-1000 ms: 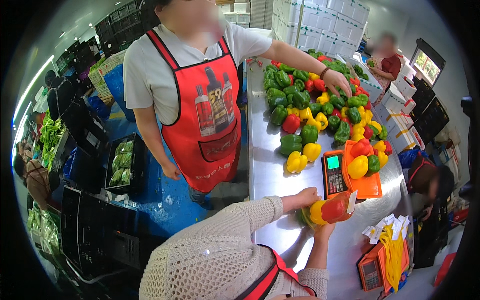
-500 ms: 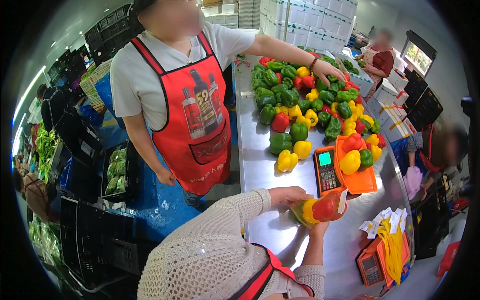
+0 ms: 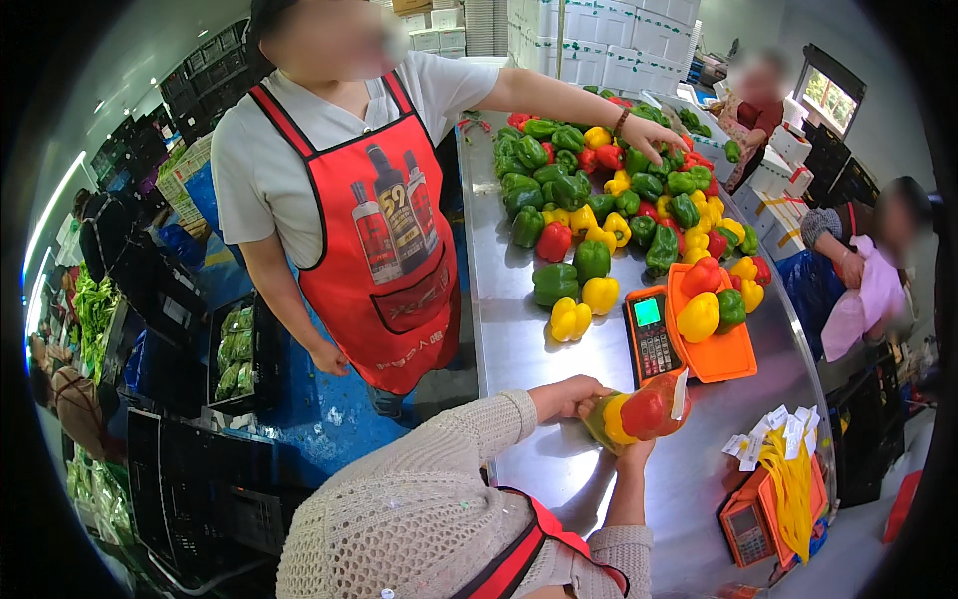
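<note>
A bag of bell peppers (image 3: 649,410), clear and tagged with a white label, is held low above the metal table. Red, yellow and green show through it. On its left end my left hand (image 3: 577,396) is closed, fingers gathered at the green part. My right hand (image 3: 635,457) wraps round the bag from the near side, its fingers partly hidden behind it. Just beyond the bag stands an orange scale (image 3: 654,339) with a lit green display. Its orange tray (image 3: 723,359) carries a few loose red, yellow and green peppers.
Loose bell peppers (image 3: 589,185) cover the far part of the metal table (image 3: 529,379). A co-worker in a red apron (image 3: 369,240) stands at the left, one hand (image 3: 649,138) over the pile. Yellow netting with white tags (image 3: 788,489) lies on a second orange scale (image 3: 748,534) at right.
The bag and my hands stay nearly in place. At the right, a co-worker has raised a pink cloth. The view has shifted slightly.
</note>
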{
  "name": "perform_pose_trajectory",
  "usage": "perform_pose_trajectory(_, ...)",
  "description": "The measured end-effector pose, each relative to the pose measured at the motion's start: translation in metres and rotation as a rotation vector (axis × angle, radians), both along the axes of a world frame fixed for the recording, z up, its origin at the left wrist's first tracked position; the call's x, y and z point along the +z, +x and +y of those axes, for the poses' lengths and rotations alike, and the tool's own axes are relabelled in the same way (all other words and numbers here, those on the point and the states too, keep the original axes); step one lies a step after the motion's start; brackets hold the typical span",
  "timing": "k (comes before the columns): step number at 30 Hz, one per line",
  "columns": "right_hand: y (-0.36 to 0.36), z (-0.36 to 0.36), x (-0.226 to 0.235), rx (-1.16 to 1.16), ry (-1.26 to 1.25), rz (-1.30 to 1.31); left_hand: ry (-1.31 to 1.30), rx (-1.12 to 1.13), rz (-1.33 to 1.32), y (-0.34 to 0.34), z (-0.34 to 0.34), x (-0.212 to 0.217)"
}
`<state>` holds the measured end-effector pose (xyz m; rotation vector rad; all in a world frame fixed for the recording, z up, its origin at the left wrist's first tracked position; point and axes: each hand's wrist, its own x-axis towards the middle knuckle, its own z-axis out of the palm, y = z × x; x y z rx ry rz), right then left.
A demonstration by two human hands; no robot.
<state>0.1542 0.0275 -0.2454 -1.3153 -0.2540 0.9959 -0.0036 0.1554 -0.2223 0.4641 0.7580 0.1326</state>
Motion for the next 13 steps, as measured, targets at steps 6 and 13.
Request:
perform_pose_trajectory(6,-0.002,0.004,0.0,0.016,-0.019,0.012,0.016,0.107,0.137,0.007,0.001,-0.005)
perform_pose_trajectory(13,0.003,0.005,-0.011,0.014,-0.018,-0.029,0.029,0.152,0.277,0.019,0.003,-0.011)
